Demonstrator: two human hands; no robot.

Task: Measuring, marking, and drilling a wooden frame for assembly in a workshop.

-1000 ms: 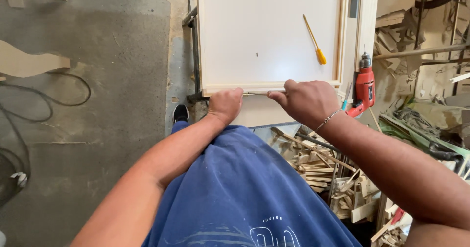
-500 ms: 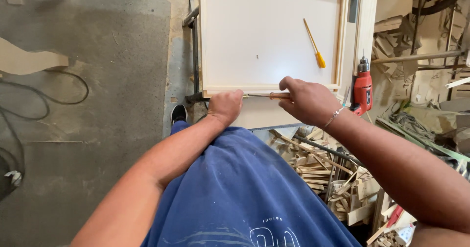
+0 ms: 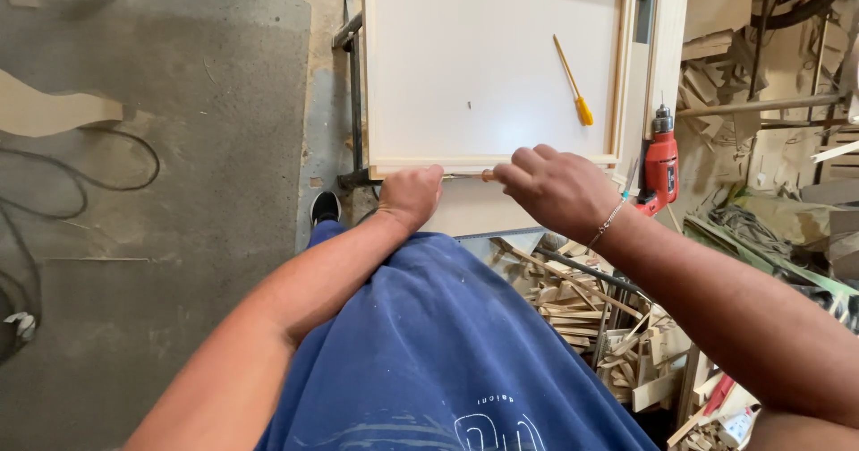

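A white panel in a pale wood frame (image 3: pixel 494 62) lies flat on a bench in front of me. My left hand (image 3: pixel 410 194) is closed over the frame's near edge. My right hand (image 3: pixel 557 187) grips a thin tool with a wooden handle (image 3: pixel 467 176) held along that same edge, its tip pointing toward my left hand. A yellow-handled screwdriver (image 3: pixel 573 82) lies loose on the white panel, beyond my right hand.
A red power drill (image 3: pixel 660 160) lies at the bench's right edge. A pile of wood offcuts (image 3: pixel 582 303) fills the space below right. Black cables (image 3: pixel 85 169) run over the concrete floor at left. My shoe (image 3: pixel 325 208) shows beside the bench's metal leg.
My right hand has slid slightly left along the near edge, and the wooden-handled tool now shows between my two hands. My left hand has stayed put.
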